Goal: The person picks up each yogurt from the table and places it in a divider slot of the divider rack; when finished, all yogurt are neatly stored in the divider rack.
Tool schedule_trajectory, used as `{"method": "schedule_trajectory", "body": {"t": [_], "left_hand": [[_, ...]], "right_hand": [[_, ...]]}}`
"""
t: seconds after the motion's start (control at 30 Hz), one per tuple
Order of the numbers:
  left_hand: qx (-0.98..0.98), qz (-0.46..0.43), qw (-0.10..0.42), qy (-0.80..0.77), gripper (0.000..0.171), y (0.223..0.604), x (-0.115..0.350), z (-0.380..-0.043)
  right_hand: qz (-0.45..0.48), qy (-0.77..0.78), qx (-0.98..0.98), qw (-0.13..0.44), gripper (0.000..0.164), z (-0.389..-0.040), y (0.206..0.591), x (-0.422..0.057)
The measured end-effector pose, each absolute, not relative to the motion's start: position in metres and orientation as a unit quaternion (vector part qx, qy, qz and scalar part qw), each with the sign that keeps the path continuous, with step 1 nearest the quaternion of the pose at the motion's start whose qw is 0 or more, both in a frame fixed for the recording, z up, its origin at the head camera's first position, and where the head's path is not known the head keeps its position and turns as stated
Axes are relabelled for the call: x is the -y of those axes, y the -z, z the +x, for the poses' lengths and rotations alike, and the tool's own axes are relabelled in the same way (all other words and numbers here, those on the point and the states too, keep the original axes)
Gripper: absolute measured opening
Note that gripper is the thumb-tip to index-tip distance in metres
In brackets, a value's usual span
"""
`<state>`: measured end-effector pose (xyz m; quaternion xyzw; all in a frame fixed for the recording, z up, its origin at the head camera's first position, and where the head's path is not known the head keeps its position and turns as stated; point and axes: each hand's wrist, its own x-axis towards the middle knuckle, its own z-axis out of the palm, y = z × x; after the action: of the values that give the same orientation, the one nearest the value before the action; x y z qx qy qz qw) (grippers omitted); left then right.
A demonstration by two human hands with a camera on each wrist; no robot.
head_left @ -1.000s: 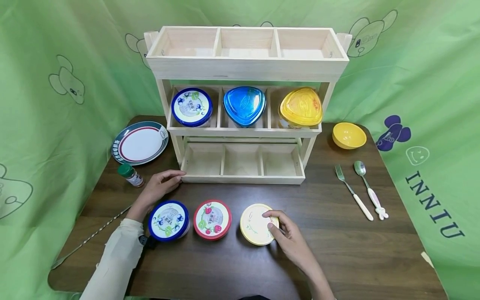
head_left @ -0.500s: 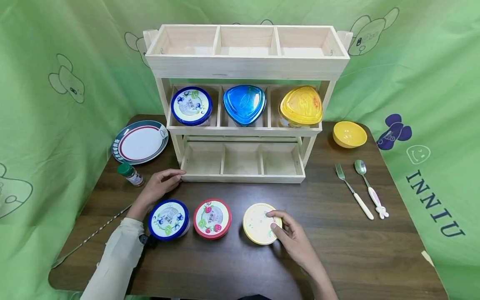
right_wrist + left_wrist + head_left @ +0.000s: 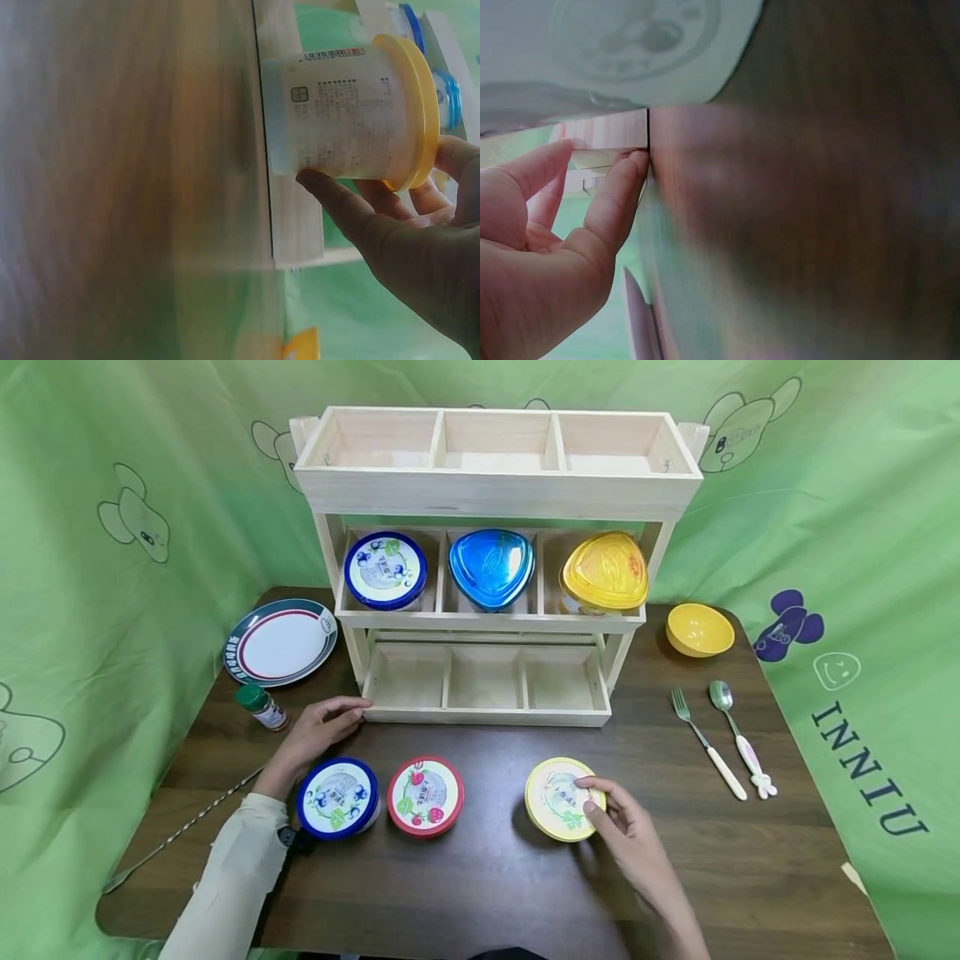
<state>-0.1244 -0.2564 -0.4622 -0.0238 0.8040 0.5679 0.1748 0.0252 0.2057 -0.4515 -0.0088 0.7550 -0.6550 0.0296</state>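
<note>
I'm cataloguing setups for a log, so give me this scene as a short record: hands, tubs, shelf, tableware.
Left hand: touches the front left corner of the wooden shelf
Right hand: holds the yellow-lidded tub
Tubs left of it: blue-lidded blueberry tub, red-lidded tub
Middle tier, left to right: blueberry tub, blue triangular-lidded container, yellow triangular-lidded container
Table, left side: plate, green-capped jar
Table, right side: yellow bowl, fork, rabbit-handled spoon

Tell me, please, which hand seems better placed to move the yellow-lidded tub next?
Likely the right hand: it holds the yellow-lidded tub, while the left hand touches a corner of the rack.
</note>
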Motion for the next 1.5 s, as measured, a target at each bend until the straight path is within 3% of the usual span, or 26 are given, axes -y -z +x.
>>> {"method": "schedule_trajectory", "body": {"t": [1.03, 1.5], "left_hand": [[-0.806, -0.034, 0.188, -0.56, 0.041, 0.465, 0.259, -0.127], [-0.777, -0.019, 0.173, -0.604, 0.044, 0.465, 0.257, -0.124]], "right_hand": [[0.014, 0.696, -0.71, -0.107, 0.032, 0.018, 0.394, -0.276], [0.011, 0.674, -0.732, -0.098, 0.033, -0.011, 0.372, -0.272]]}}
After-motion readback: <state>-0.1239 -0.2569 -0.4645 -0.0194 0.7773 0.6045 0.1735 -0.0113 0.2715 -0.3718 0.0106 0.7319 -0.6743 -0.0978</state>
